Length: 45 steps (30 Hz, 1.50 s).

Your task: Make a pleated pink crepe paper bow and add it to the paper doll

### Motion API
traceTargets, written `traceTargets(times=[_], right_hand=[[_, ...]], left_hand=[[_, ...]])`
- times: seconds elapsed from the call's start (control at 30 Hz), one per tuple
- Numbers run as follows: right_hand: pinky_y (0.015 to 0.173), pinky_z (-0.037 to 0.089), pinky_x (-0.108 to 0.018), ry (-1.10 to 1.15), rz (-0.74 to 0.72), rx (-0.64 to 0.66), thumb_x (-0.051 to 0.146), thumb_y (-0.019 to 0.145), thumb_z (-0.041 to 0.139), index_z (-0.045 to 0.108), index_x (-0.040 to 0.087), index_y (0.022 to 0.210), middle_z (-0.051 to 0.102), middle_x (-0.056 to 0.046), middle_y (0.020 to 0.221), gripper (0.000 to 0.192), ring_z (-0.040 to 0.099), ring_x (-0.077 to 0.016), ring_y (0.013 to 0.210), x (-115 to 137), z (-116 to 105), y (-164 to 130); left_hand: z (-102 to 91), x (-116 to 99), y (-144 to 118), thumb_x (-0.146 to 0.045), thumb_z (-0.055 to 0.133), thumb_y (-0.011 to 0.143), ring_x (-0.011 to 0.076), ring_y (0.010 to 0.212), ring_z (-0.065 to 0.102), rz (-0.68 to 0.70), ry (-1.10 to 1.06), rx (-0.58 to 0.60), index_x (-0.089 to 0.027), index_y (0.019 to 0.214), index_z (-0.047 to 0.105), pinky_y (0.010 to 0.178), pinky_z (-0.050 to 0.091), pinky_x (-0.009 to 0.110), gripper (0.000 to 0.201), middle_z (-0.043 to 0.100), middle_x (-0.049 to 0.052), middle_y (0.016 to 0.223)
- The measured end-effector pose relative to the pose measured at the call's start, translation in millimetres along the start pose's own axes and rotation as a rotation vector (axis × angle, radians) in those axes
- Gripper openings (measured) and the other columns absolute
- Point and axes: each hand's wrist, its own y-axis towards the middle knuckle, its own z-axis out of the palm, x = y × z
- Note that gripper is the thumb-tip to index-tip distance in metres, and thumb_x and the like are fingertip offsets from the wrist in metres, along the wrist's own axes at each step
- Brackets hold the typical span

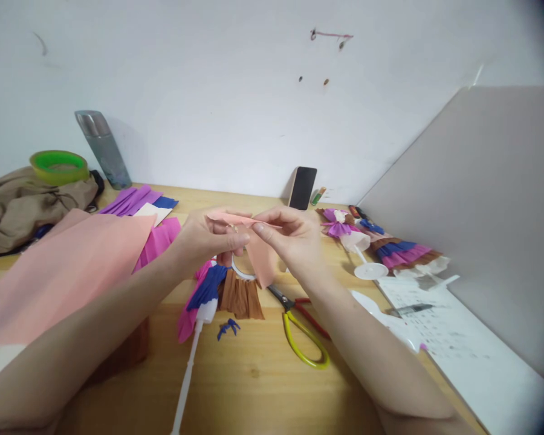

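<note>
Peach-coloured strip of thin paper (263, 260): one, at the centre of my view, raised above the pale wooden bench (254, 386), folded along its top, one length hanging down. Clock positions I read from this strip, 12 towards the wall.

Left hand (217, 235): grip closed on the strip's folded top, from the 9 o'clock side. Right hand (292, 238): grip closed on the same fold, thumb in front, from the 3 o'clock side.

At 5, I list scissors with one yellow and one red handle (289, 303). At 6, pleated brown paper (242, 297). At 7, a slim white plastic stick (189, 368), its head touching gathered blue paper (210, 283); a small twisted blue scrap (228, 328) lies just beside.

At 9, a large peach paper sheet (77, 266). At 10, a grey metallic bottle (103, 148), leaning in my view. Between 1 and 2, a black-faced rectangular phone (303, 188), propped upright. At 4, a white sheet with dark marks (462, 332), a dark pen (414, 309) on it.
</note>
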Motion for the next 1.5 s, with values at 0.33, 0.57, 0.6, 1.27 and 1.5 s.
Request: traceTargets(times=[0.33,0.57,0.6,1.27,1.5], right_hand=[[0.064,0.048,-0.03,-0.193,-0.288,-0.111,0.023,0.073,0.071,0.07,0.023,0.095,0.067,-0.003,0.097,0.022,0.06,-0.0154,0.076,5.6,-12.0,4.2],[0.05,0.04,-0.027,-0.226,-0.089,-0.063,0.03,0.067,0.075,0.068,0.021,0.103,0.06,-0.005,0.107,0.038,0.048,-0.0069,0.056,15.1,-16.7,3.6],[0.049,0.039,-0.026,-0.214,-0.042,-0.038,0.031,0.067,0.075,0.067,0.02,0.105,0.059,-0.005,0.106,0.041,0.046,-0.0058,0.054,15.2,-16.1,3.1],[0.034,0.028,-0.019,0.471,0.271,0.089,0.033,0.059,0.084,0.065,0.02,0.091,0.07,0.003,0.057,0.039,0.042,-0.0043,0.032,17.4,10.3,-9.4],[0.033,0.03,-0.017,0.495,0.253,0.069,0.032,0.059,0.085,0.066,0.02,0.085,0.071,0.002,0.057,0.034,0.044,-0.0041,0.032,17.8,10.1,-9.8]], left_hand=[[1.3,-3.0,-1.2,-0.025,0.074,0.068,0.0072,0.038,0.053,0.143,-0.052,-0.245,-0.013,0.059,0.067,0.039,0.043,0.018,0.017,0.065,0.0,0.053],[1.1,0.9,-1.3,-0.027,0.074,0.068,0.0078,0.039,0.053,0.179,-0.066,-0.234,-0.014,0.06,0.066,0.039,0.043,0.019,0.018,0.066,0.0,0.055],[0.9,1.6,-1.3,-0.027,0.075,0.068,0.0078,0.039,0.053,0.192,-0.069,-0.24,-0.014,0.06,0.066,0.039,0.044,0.019,0.018,0.066,0.0,0.055],[5.5,0.9,-4.2,-0.026,0.077,0.066,0.0101,0.044,0.056,0.223,-0.023,-0.262,-0.015,0.063,0.067,0.043,0.047,0.021,0.015,0.067,0.0,0.055],[5.8,4.1,-5.6,-0.027,0.076,0.07,0.0097,0.044,0.056,0.236,0.001,-0.268,-0.016,0.065,0.07,0.044,0.046,0.021,0.014,0.066,-0.001,0.053]])
